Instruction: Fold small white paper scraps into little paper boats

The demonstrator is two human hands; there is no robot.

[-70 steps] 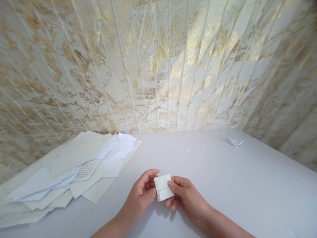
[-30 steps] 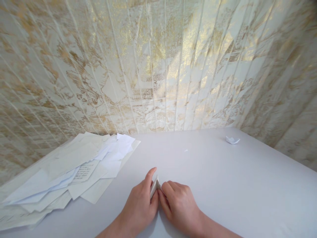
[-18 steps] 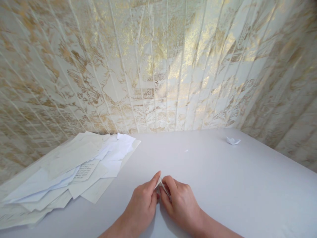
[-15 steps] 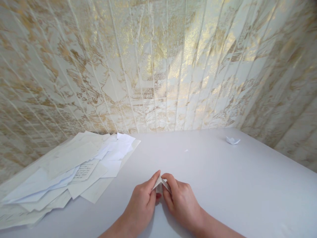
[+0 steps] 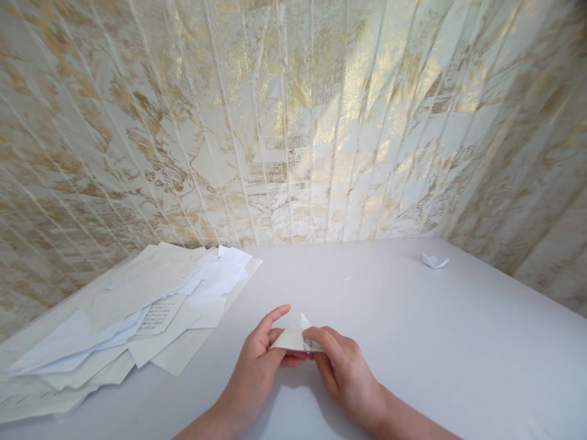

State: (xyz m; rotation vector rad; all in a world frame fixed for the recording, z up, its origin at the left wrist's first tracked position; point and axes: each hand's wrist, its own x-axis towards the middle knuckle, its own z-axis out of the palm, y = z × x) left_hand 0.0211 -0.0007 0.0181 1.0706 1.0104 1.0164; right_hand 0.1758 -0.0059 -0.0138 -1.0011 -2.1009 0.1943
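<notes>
A small folded piece of white paper [image 5: 292, 336], now a flat triangle with its tip pointing up, is held just above the white table [image 5: 413, 342] near the front centre. My left hand [image 5: 257, 370] pinches its left side between thumb and fingers, index finger stretched out above it. My right hand [image 5: 342, 370] pinches its right corner with curled fingers. Both forearms come in from the bottom edge.
A loose pile of white sheets and printed papers [image 5: 123, 311] lies on the left of the table. A small folded paper boat [image 5: 435, 261] sits at the far right near the corner. A gold-and-cream patterned wall [image 5: 293, 122] rises behind and to the right.
The paper was a small folded rectangle held up, then pressed between both hands; now it has been pulled open sideways into a flat triangle and my hands have moved slightly apart.
</notes>
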